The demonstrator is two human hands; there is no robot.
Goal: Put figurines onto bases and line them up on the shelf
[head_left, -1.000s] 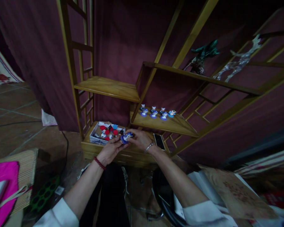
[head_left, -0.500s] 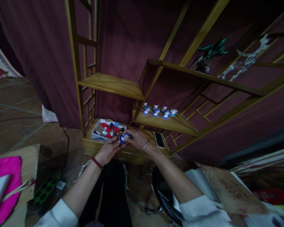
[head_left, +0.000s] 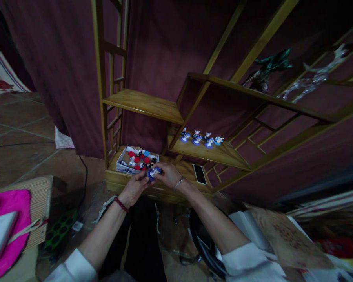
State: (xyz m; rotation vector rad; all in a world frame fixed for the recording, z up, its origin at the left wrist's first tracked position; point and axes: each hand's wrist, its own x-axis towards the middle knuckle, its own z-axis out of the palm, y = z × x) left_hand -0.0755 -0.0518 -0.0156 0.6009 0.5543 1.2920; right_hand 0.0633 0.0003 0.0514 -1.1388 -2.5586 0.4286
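A small purple-and-white figurine (head_left: 153, 173) on a round purple base is held between both hands, in front of the low shelf. My left hand (head_left: 135, 187) grips the base side with its fingertips. My right hand (head_left: 168, 174) pinches the figurine from the other side. Just beyond them sits an open cardboard box (head_left: 126, 169) with several figurines (head_left: 139, 159) on red, blue and black bases in it. To the right, similar figurines (head_left: 197, 140) stand in two rows on a raised wooden shelf (head_left: 214, 156).
A phone (head_left: 199, 174) lies on the lower shelf, right of my hands. Higher up stand a green statuette (head_left: 272, 64) and a clear deer-like ornament (head_left: 314, 76). Below right is a black stool (head_left: 204, 243); at left, a pink cushion (head_left: 20, 227).
The view has shifted slightly, so the shelves appear a little farther right. Both hands keep hold of the figurine, with its position almost the same.
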